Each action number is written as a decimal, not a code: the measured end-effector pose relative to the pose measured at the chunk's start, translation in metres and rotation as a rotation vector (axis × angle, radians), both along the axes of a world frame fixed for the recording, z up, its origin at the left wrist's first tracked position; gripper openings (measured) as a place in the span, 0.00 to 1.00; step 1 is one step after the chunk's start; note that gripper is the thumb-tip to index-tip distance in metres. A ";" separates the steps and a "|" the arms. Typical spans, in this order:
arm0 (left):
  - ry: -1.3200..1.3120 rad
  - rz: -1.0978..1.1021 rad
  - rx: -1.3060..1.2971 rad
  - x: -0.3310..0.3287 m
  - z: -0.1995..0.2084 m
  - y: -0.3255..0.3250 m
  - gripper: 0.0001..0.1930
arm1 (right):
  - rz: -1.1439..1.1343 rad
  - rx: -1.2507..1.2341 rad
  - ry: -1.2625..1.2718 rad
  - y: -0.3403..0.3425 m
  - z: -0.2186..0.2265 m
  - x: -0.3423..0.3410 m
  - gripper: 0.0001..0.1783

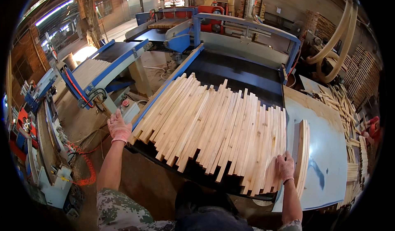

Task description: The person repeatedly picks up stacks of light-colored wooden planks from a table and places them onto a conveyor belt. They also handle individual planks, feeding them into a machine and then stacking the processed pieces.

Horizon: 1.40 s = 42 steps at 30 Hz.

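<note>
A wide layer of pale wooden strips (205, 128) lies side by side on a black conveyor belt (238, 72), their near ends uneven. My left hand (119, 127), in a pinkish work glove, is beside a small control box (131, 112) with a red button (125, 103). Its fingers are stretched out and grip nothing; whether they touch the box is unclear. My right hand (285, 167), gloved the same way, rests against the near right edge of the layer. Its fingers lie along the outermost strips without closing round them.
A pale blue sheet-topped table (321, 148) adjoins the belt on the right, with a few stacked strips (303, 153) on it. Loose wood (339, 107) is heaped beyond. A second conveyor (111, 52) and a machine with a red coiled hose (87, 171) stand left. A blue frame (247, 20) spans the belt.
</note>
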<state>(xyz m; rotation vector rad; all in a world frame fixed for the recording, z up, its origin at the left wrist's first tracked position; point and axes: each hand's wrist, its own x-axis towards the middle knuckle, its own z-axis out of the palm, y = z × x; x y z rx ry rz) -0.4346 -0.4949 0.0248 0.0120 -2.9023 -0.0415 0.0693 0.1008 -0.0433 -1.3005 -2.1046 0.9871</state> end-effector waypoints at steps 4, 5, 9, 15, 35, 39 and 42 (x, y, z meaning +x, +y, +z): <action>0.106 -0.095 -0.153 -0.007 0.008 -0.021 0.40 | 0.009 0.025 -0.008 -0.020 0.028 -0.012 0.27; 0.051 -0.082 -0.175 -0.012 0.011 -0.024 0.38 | 0.004 0.024 -0.079 -0.025 0.037 -0.013 0.29; 0.013 -0.188 -0.025 -0.023 0.011 -0.038 0.43 | -0.062 0.033 -0.101 0.003 0.010 -0.016 0.34; 0.168 -0.435 0.713 0.071 -0.007 -0.013 0.38 | 0.021 -0.111 0.043 -0.033 0.001 -0.002 0.39; -1.936 -1.001 0.632 0.393 -0.158 0.213 0.22 | 0.058 -1.033 0.373 -0.242 -0.037 0.176 0.37; -1.731 -1.146 0.425 0.435 -0.155 0.241 0.21 | -0.247 -1.020 0.114 -0.282 -0.114 0.267 0.36; -1.662 -1.273 0.307 0.457 -0.203 0.242 0.28 | -0.414 -0.811 -0.231 -0.321 -0.173 0.362 0.31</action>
